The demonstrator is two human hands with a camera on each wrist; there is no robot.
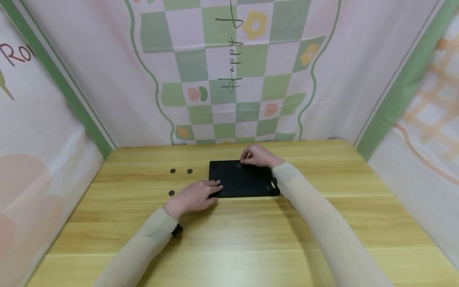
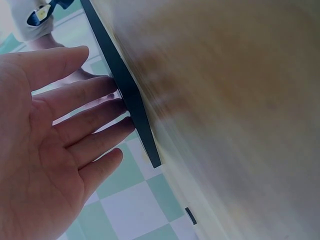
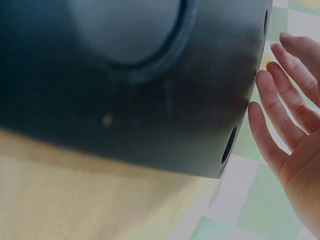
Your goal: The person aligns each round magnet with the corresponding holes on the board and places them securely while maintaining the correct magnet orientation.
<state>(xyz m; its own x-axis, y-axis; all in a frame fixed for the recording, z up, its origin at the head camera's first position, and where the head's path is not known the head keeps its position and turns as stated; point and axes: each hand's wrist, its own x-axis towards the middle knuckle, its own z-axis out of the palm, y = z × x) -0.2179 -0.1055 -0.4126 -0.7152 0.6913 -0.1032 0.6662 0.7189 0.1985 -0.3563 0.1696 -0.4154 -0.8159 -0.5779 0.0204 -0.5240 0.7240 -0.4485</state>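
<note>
- Resting at the near left corner of a flat black panel (image 1: pixel 244 179), the left hand (image 1: pixel 195 196) has its fingers extended and spread, with the thumb held apart from them
- Several of its fingertips (image 2: pixel 120 106) meet the panel's edge in the left wrist view; nothing is gripped, and the palm is bare
- Bent over the panel's far edge, the right hand (image 1: pixel 259 156) brings thumb and forefinger close together beside a dark round spot (image 1: pixel 238 165); whether anything is pinched between them cannot be told
- Seen from the right wrist, its other fingers curve loosely at the panel's rim
- Lying flat on the wooden table (image 1: pixel 229 239), the panel sits between the two hands, with the right sleeve (image 1: pixel 315 211) reaching past its right end
- Three small dark discs (image 1: pixel 190 171) lie on the wood left of the panel, apart from one another and untouched by either hand
</note>
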